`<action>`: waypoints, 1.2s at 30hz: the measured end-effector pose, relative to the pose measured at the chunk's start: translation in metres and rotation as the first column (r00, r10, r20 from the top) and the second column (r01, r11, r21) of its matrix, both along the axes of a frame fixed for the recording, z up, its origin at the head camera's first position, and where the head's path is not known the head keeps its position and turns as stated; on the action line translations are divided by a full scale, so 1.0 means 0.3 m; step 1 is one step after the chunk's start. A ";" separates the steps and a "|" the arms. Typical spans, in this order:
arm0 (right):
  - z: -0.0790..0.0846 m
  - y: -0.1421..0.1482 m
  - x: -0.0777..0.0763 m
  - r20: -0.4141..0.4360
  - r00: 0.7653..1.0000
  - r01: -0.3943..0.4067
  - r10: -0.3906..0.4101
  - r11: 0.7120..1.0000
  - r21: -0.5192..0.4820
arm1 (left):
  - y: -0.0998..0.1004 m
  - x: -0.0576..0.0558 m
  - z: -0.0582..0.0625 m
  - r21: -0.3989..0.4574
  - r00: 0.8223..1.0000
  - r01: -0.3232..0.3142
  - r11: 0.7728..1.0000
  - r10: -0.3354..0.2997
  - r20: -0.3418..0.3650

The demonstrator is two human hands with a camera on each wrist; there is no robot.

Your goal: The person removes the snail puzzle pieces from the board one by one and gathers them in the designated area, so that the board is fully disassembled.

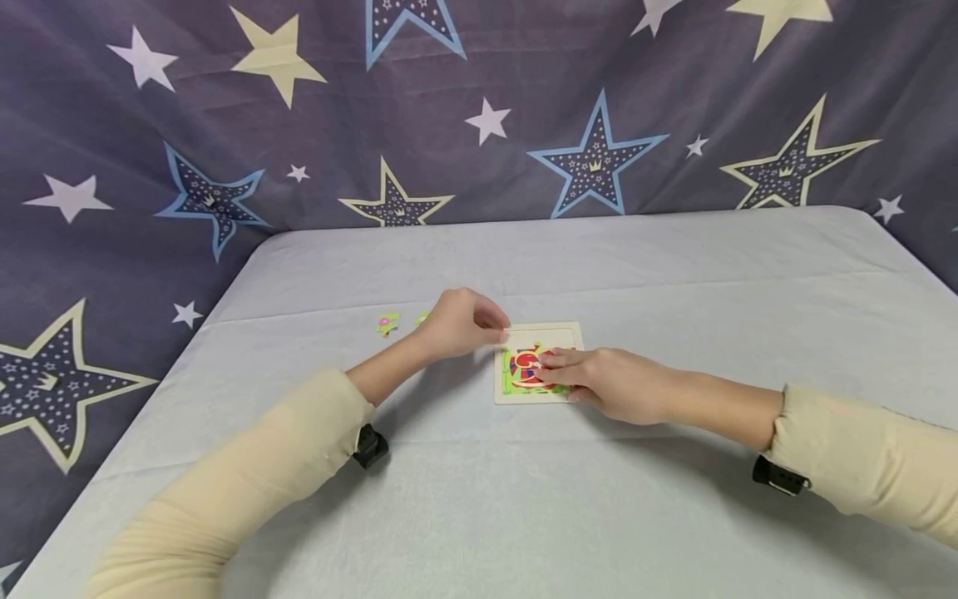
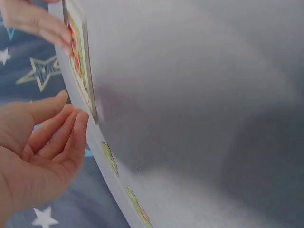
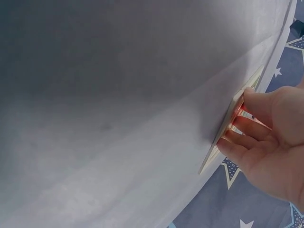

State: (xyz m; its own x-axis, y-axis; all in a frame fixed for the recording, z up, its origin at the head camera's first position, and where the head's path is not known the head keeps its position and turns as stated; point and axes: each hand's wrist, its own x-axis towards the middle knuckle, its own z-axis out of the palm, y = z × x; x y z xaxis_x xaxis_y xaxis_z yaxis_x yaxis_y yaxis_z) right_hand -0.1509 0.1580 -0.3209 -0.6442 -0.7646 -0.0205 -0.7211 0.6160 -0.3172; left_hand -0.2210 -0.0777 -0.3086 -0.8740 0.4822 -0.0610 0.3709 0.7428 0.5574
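Note:
A small square jigsaw puzzle board [image 1: 533,399] with a pale frame lies on the table. Red, blue and green pieces [image 1: 521,366] fill its near part, while the far part shows bare pale backing. My right hand [image 1: 624,384] rests on the board's right side, its extended fingers touching the pieces; in the right wrist view the thumb [image 3: 256,100] lies at the near rim. By the far left corner of the board hovers my left hand [image 1: 458,324], fingers loosely bent. The left wrist view shows nothing between its thumb and fingertips [image 2: 81,118].
Two loose green puzzle pieces lie left of the board: one with a pink spot [image 1: 387,324], the other [image 1: 422,317] partly behind the left hand. A pale cloth covers the table [image 1: 479,507]. Behind it hangs a dark star-patterned curtain [image 1: 494,175].

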 end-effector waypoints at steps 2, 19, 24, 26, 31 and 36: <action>0.001 -0.001 -0.001 -0.006 1.000 -0.003 0.003 1.000 0.002 | 0.007 0.018 -0.001 -0.009 0.998 0.067 0.998 -0.067 0.000; 0.012 0.006 -0.005 0.019 0.999 -0.029 0.029 1.000 0.005 | 0.036 0.061 -0.011 -0.110 0.981 0.164 0.980 -0.174 -0.091; 0.021 -0.004 -0.001 0.019 0.999 -0.047 0.046 0.999 0.018 | 0.035 0.059 -0.011 -0.100 0.982 0.158 0.982 -0.167 -0.089; 0.020 -0.010 0.000 0.022 0.997 -0.074 0.074 0.997 0.015 | 0.034 0.059 -0.010 -0.099 0.982 0.155 0.983 -0.164 -0.091; 0.009 -0.018 -0.002 0.050 0.988 -0.146 0.146 0.989 0.002 | 0.032 0.059 -0.010 -0.096 0.983 0.154 0.984 -0.162 -0.089; -0.008 -0.015 -0.009 0.079 0.984 -0.161 0.161 0.987 -0.007 | 0.033 0.053 -0.009 -0.089 0.985 0.157 0.984 -0.163 -0.064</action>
